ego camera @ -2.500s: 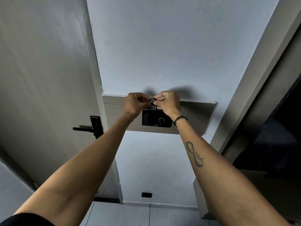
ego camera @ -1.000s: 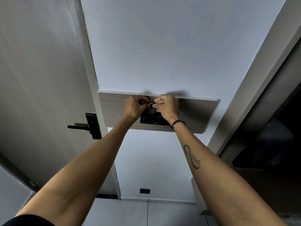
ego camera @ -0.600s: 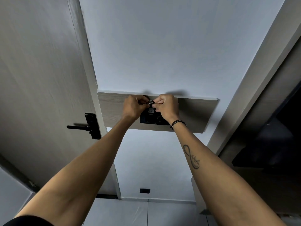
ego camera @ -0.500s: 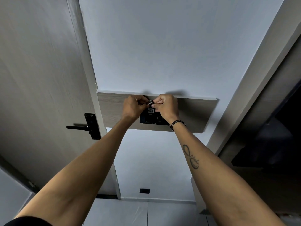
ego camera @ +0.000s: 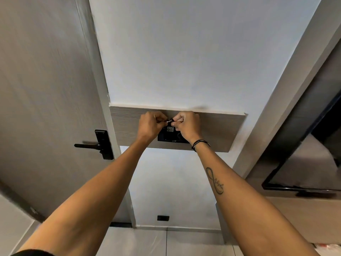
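A small metal ring (ego camera: 169, 120) sits between my two hands, in front of a wooden panel (ego camera: 219, 130) on the white wall. My left hand (ego camera: 150, 126) pinches the ring from the left with curled fingers. My right hand (ego camera: 186, 126) pinches it from the right. A small black tag with a white label (ego camera: 170, 129) hangs just below the ring. Behind my hands a black box (ego camera: 169, 138) is fixed to the panel, and my hands hide most of it.
A grey door (ego camera: 46, 89) with a black lever handle (ego camera: 97, 145) stands at the left. At the right a dark screen (ego camera: 304, 163) hangs on a wall. A black outlet (ego camera: 163, 218) sits low on the white wall above a tiled floor (ego camera: 147, 242).
Both hands keep their pinch on the ring in front of the panel. The view has shifted slightly, and the hands stay at the same spot on the panel.
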The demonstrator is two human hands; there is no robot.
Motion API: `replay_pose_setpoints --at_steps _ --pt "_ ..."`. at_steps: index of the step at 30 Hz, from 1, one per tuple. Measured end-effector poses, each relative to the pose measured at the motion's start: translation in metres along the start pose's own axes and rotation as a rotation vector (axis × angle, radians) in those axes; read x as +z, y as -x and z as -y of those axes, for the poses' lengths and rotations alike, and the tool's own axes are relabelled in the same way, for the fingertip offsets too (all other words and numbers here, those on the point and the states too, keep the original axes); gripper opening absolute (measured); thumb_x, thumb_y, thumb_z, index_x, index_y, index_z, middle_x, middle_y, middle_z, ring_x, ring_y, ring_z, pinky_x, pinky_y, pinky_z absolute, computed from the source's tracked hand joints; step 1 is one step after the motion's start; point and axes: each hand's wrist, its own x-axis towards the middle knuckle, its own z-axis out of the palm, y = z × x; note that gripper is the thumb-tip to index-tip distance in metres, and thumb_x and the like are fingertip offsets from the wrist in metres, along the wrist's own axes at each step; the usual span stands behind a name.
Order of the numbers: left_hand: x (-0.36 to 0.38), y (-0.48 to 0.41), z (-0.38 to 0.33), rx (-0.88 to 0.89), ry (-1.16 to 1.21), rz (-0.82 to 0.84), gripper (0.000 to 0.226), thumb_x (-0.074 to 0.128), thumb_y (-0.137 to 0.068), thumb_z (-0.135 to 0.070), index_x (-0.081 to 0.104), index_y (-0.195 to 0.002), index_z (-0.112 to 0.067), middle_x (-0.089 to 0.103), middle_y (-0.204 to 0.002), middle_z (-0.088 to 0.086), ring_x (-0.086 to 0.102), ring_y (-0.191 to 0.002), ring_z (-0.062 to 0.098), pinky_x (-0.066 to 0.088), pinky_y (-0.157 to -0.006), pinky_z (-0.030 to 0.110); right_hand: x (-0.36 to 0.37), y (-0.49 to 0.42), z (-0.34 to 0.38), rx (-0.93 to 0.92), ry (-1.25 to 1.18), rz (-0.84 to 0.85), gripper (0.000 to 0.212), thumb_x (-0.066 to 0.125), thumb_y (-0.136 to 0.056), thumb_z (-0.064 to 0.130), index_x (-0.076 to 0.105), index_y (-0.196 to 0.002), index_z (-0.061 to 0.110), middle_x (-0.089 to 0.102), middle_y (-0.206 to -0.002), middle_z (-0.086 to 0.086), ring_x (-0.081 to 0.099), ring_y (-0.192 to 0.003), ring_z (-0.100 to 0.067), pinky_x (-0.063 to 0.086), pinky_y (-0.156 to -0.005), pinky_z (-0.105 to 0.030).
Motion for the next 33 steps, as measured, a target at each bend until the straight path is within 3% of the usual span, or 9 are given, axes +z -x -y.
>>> replay_pose_setpoints --at_steps 2,5,8,19,24,33 --pt "0.001 0.001 0.001 0.008 -0.017 -0.013 0.014 0.086 -0.081 -0.01 0.083 -0.094 -0.011 0.082 -0.084 0.003 0.072 -0.072 0.007 0.057 -0.072 0.02 0.001 0.0 0.0 -0.006 0.022 -0.014 0.013 0.088 -0.082 0.007 0.079 -0.083 0.016 0.074 -0.068 0.004 0.074 -0.055 -0.015 0.062 -0.061 -0.032" --pt "0.0 0.0 0.001 0.0 -0.02 -0.012 0.014 0.087 -0.081 -0.01 0.083 -0.094 -0.011 0.084 -0.089 0.005 0.07 -0.071 0.001 0.051 -0.069 0.012 0.001 -0.001 -0.001 -0.009 0.018 -0.007 0.013 0.089 -0.081 0.007 0.08 -0.083 0.017 0.074 -0.069 0.004 0.076 -0.059 -0.017 0.068 -0.066 -0.039" --pt "0.0 0.001 0.001 0.015 -0.027 -0.016 0.015 0.087 -0.081 -0.011 0.083 -0.095 -0.01 0.084 -0.091 0.006 0.074 -0.077 0.011 0.056 -0.074 0.021 0.001 -0.001 -0.001 -0.015 0.013 0.006 0.013 0.089 -0.081 0.006 0.081 -0.084 0.014 0.073 -0.069 0.004 0.078 -0.066 -0.02 0.069 -0.07 -0.045" --pt "0.0 0.004 0.0 0.032 -0.076 -0.007 0.015 0.085 -0.084 -0.011 0.082 -0.099 -0.009 0.084 -0.094 0.006 0.078 -0.086 0.018 0.065 -0.085 0.037 0.0 0.0 0.002 0.007 0.029 0.009 0.013 0.088 -0.082 0.005 0.079 -0.085 0.015 0.074 -0.071 0.002 0.078 -0.069 -0.019 0.069 -0.072 -0.045" --pt "-0.002 0.004 0.0 0.051 -0.116 0.034 0.018 0.084 -0.086 -0.011 0.082 -0.103 -0.01 0.084 -0.097 0.006 0.076 -0.085 0.015 0.065 -0.085 0.033 -0.003 0.0 0.004 0.013 0.06 0.032 0.012 0.088 -0.083 0.008 0.081 -0.091 0.012 0.081 -0.08 -0.006 0.078 -0.07 -0.018 0.069 -0.077 -0.045" --pt "-0.006 0.002 -0.003 0.044 -0.159 0.064 0.021 0.084 -0.085 -0.012 0.082 -0.106 -0.012 0.084 -0.097 0.003 0.071 -0.081 0.009 0.06 -0.081 0.025 -0.013 0.002 0.008 0.005 0.144 0.064 0.012 0.088 -0.085 0.013 0.083 -0.096 0.013 0.083 -0.089 -0.006 0.077 -0.075 -0.018 0.067 -0.08 -0.038"
